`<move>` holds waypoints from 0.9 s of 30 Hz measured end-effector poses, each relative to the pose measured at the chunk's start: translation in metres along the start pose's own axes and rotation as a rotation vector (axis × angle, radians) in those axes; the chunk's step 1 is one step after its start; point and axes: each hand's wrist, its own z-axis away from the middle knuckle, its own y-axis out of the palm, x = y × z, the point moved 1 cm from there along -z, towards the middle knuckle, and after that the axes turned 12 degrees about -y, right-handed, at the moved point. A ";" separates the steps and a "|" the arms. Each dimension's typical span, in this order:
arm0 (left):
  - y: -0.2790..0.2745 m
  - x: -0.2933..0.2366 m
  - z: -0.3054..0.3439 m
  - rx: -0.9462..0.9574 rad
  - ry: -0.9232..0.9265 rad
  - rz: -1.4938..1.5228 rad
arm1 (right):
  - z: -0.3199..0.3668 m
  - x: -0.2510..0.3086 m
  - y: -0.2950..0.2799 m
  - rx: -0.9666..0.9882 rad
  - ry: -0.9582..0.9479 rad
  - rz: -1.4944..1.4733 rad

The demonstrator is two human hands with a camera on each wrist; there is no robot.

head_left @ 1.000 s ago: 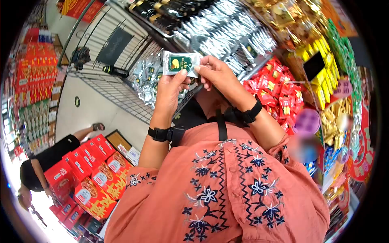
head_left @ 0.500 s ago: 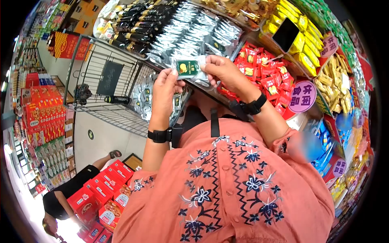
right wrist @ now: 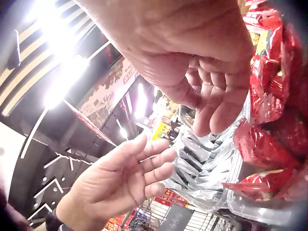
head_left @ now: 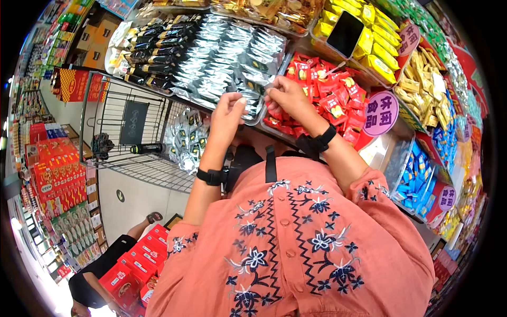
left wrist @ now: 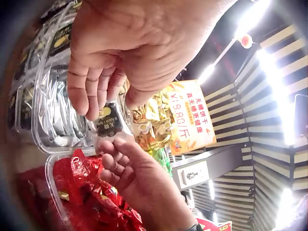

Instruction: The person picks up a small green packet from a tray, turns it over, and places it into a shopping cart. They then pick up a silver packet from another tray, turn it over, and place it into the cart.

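Both hands stand over the near edge of a clear bin of silver biscuit packets (head_left: 211, 58), with a gap between them. Loosely bent fingers and a turned-up palm show on my left hand (right wrist: 130, 178), with nothing held. My right hand (head_left: 290, 98), fingers lightly curled, shows nothing between thumb and fingers in the right wrist view. Behind the fingertips, a silver packet with a dark label (left wrist: 109, 120) appears in the left wrist view, its lower edge overlapping the right thumb. Red-wrapped snacks (head_left: 330, 98) lie just right of my right hand.
A wire shopping cart (head_left: 134, 113) holding silver packets (head_left: 186, 134) stands at the left. A phone (head_left: 345, 33) lies on yellow packets (head_left: 383, 58). Black-wrapped packets (head_left: 158, 50) fill the far left bin. Near stacked red boxes (head_left: 137, 264) is another person (head_left: 100, 269).
A silver packet with a green label, held up between both hands earlier, no longer shows there. My hands have parted, and the head view has shifted toward the bins at the right.
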 end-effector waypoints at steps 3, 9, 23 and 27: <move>0.015 0.002 -0.015 0.099 -0.021 0.046 | -0.007 -0.006 0.001 -0.047 -0.056 0.078; 0.037 -0.001 -0.046 0.122 0.025 0.042 | -0.021 -0.008 0.003 -0.124 -0.156 0.214; 0.052 0.013 -0.089 -0.071 0.116 -0.239 | -0.046 -0.030 -0.006 -0.293 -0.247 0.497; 0.056 0.007 -0.080 -0.154 0.208 -0.337 | -0.047 -0.029 -0.007 -0.320 -0.285 0.539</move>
